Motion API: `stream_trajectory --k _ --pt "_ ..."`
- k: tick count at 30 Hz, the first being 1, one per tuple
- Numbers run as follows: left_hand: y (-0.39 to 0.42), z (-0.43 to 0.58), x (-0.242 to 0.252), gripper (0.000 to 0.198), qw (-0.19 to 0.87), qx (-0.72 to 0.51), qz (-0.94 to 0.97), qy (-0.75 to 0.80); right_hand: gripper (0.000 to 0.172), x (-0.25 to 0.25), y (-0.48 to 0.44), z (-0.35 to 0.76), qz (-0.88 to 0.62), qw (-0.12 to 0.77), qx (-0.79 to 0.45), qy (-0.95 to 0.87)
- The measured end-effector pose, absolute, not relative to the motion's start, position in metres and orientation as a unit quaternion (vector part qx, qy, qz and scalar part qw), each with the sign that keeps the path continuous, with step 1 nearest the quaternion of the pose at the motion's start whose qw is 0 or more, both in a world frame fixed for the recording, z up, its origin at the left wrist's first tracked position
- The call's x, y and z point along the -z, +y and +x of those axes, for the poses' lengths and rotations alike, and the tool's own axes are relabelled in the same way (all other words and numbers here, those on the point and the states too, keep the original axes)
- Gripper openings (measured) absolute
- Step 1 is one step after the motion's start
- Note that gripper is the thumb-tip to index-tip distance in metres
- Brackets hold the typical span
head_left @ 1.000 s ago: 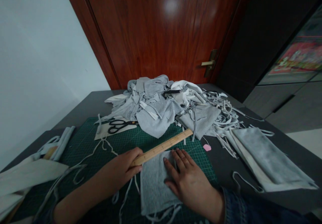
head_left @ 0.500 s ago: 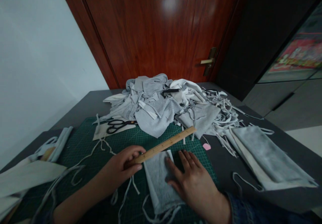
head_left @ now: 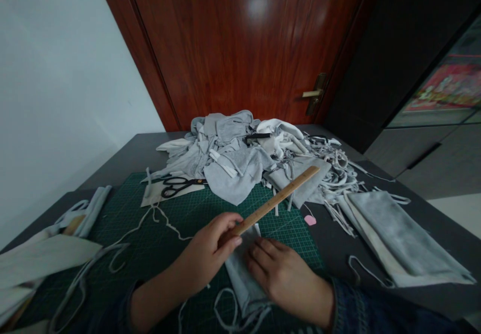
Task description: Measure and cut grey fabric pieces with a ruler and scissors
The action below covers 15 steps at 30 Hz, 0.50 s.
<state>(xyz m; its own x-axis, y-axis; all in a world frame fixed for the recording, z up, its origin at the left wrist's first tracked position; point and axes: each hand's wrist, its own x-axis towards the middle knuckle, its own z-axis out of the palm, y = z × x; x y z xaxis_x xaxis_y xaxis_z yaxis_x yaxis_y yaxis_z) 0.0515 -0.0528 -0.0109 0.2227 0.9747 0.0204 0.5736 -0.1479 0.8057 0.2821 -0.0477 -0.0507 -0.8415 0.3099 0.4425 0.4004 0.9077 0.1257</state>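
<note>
My left hand is closed around one end of a wooden ruler, which slants up to the right above the mat. Beneath it lies a small grey cloth piece with cords, looking like a pouch; its upper part is partly covered by my hands. The fingers of my right hand are bent and close together on the cloth's right side, their tips partly hidden. Loose cords trail from the cloth's near end. A green cutting mat lies under all of this.
Black scissors rest on a pale cloth near the mat's far edge. Behind is a heap of grey cloth, with tangled strips beside it. Folded grey cloth lies right, pale cloth pieces left. A pink tag lies beside the mat.
My left hand has moved right and the ruler's far end points higher and further right. My right hand's fingers, spread flat before, are now bent and closer together. The cloth shows narrower.
</note>
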Motion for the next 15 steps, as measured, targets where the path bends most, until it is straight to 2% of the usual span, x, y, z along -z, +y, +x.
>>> stream_trajectory --k 5,11,15 --pt "-0.059 0.037 0.01 0.032 0.319 -0.195 0.735 0.566 0.015 0.061 -0.04 0.29 -0.264 0.208 0.124 -0.934" --pt "-0.067 0.005 0.002 0.036 0.272 -0.101 0.758 0.585 0.027 0.07 -0.043 0.3 -0.308 0.206 0.149 -0.917" --pt "-0.068 -0.005 0.004 0.035 0.246 -0.092 0.763 0.59 0.028 0.074 -0.045 0.301 -0.31 0.211 0.16 -0.913"
